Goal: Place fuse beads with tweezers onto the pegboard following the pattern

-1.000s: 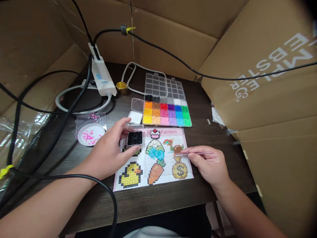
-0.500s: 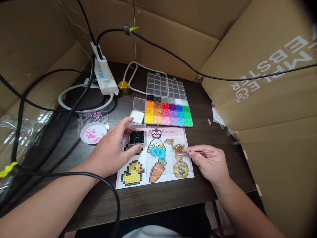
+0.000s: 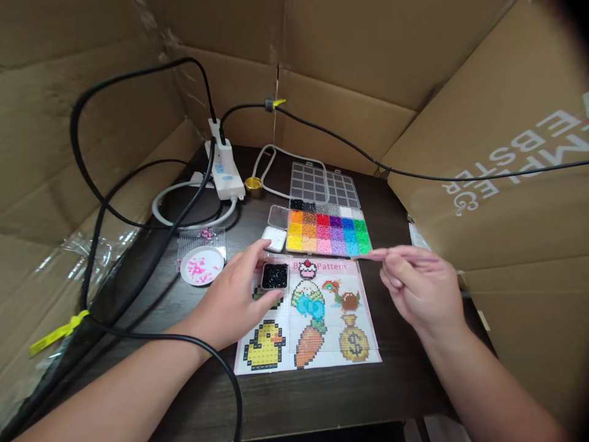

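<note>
My left hand [image 3: 237, 291] curves around a small clear box of black beads [image 3: 275, 276], thumb at its near side and fingers at its left. This box rests on a pattern sheet [image 3: 375, 344] showing a chick, a carrot and a money bag. In my right hand [image 3: 414, 285] is a thin pair of pink tweezers [image 3: 372, 255], pinched and pointing left. Their tip is above the sheet's top right edge, near the bead case [image 3: 326, 253]; whether it grips a bead is too small to tell. A small box of white beads [image 3: 275, 239] stands behind my left fingers.
To the left, a white dish [image 3: 200, 282] of pink and white beads overlaps a clear pegboard [image 3: 188, 238]. Behind stand a power strip [image 3: 225, 178] and a gold cup [image 3: 253, 186]. A black cable [image 3: 209, 347] loops across my left forearm. Cardboard walls [image 3: 345, 101] enclose the table.
My right hand has lifted the tweezers from beside the brown figure on the sheet to near the bead case's front corner. My left hand stays at the black bead box. The camera view has tilted.
</note>
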### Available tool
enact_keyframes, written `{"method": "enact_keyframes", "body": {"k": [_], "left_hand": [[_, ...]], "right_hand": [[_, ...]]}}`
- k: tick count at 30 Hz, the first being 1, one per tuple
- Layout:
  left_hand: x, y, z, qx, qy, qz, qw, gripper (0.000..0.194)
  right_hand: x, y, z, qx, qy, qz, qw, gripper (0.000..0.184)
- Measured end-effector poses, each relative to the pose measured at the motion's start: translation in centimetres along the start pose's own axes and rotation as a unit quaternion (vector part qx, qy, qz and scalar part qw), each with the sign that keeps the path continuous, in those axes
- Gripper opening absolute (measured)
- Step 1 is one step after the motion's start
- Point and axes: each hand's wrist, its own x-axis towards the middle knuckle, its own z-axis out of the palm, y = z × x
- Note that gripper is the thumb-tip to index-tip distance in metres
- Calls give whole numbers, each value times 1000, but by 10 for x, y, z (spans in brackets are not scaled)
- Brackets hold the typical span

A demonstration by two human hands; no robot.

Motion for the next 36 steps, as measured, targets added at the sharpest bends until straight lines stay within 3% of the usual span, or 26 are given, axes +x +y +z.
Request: {"method": "enact_keyframes", "body": {"k": [3, 7, 12, 26, 31, 36], "left_hand": [[0, -1, 0, 0, 3, -2, 1000, 74], [-1, -2, 0, -6, -4, -8, 1000, 74], [-1, -3, 0, -7, -2, 4, 1000, 72], [0, -1, -1, 3, -2, -1, 1000, 71], [0, -2, -1, 10, 0, 0, 1000, 73], [2, -2, -1, 22, 1, 2, 1000, 74]], "right_hand": [[30, -7, 27, -20, -10, -18, 1000, 14], [52, 3, 59, -85, 0, -7, 996, 17], [53, 22, 71, -117, 30, 20, 993, 19], [52, 24, 61, -34, 3, 80, 996, 27], [38, 5, 34, -59, -21, 31, 998, 20], [-9, -3, -3, -105, -57, 24, 993, 11]]}}
